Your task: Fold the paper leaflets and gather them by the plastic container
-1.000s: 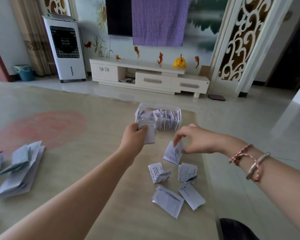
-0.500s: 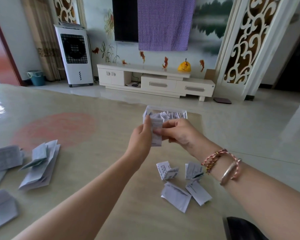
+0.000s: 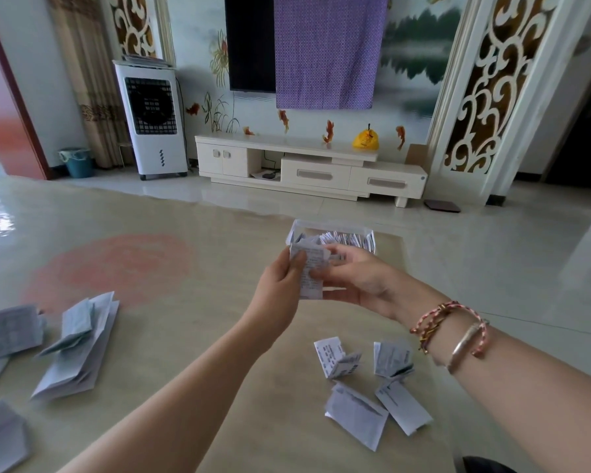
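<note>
A: So, how many leaflets can you count near the hands?

B: Below the right hand (image 3: 359,281), four small folded leaflets (image 3: 336,358) lie on the bench (image 3: 191,336): two side by side, half sprung open, and two flatter ones nearer the person. Both hands share a small stack of folded leaflets (image 3: 309,271); how many are in it I cannot tell.

A: How are the hands set?

B: The left hand (image 3: 280,291) pinches the stack's left edge, thumb on the front. The right hand meets it from the other side, fingers curled round the right edge.

A: And the plastic container?

B: One clear plastic container (image 3: 331,232), just beyond the fingertips of both hands, packed with folded leaflets standing on edge, too many and too small to count.

A: Anything off to the left?

B: Well left of the left hand, larger leaflets (image 3: 79,353) lie on the bench, one long and pleated with a smaller folded piece on it, plus several more at the frame's edge, partly cut off.

A: Any writing you can read?

B: Printed lines show on the leaflets, but too small to read. No brand is legible.

A: On the wrists?

B: The right wrist wears a pink braided cord (image 3: 434,319) and a metal bangle (image 3: 466,343).
</note>
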Demonstrator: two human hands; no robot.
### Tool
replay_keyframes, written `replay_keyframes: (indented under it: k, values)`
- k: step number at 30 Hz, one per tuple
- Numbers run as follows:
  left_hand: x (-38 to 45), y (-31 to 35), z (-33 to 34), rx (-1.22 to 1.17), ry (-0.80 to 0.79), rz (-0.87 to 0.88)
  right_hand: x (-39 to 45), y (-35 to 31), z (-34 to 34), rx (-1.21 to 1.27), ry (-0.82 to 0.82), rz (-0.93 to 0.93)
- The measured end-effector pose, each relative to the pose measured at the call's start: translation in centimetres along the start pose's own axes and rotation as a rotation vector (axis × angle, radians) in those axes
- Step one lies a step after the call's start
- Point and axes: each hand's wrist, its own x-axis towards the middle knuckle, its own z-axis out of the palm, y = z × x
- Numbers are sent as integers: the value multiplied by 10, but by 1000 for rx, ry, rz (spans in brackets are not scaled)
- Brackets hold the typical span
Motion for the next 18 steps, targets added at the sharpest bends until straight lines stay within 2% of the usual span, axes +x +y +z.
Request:
replay_keyframes:
  k: [4, 7, 9, 12, 15, 17, 18]
  values:
    - [11, -6, 0, 131, 7, 132, 14, 3, -5, 0, 33, -25]
    - [21, -13, -4, 209, -7, 160, 22, 6, -9, -73, 36, -70]
    - [28, -16, -7, 416, -8, 209, 29, 10, -13, -259, 72, -122]
    - [38, -21, -16, 898, -95, 317, 39, 17, -24, -524, 110, -191]
    - [38, -27, -15, 1295, -275, 294, 40, 25, -35, -691, 4, -169]
    - [40, -34, -10, 1434, -345, 333, 38, 31, -37, -852, -71, -158]
    - [41, -36, -8, 1420, -338, 320, 37, 32, -36, -942, -92, -171]
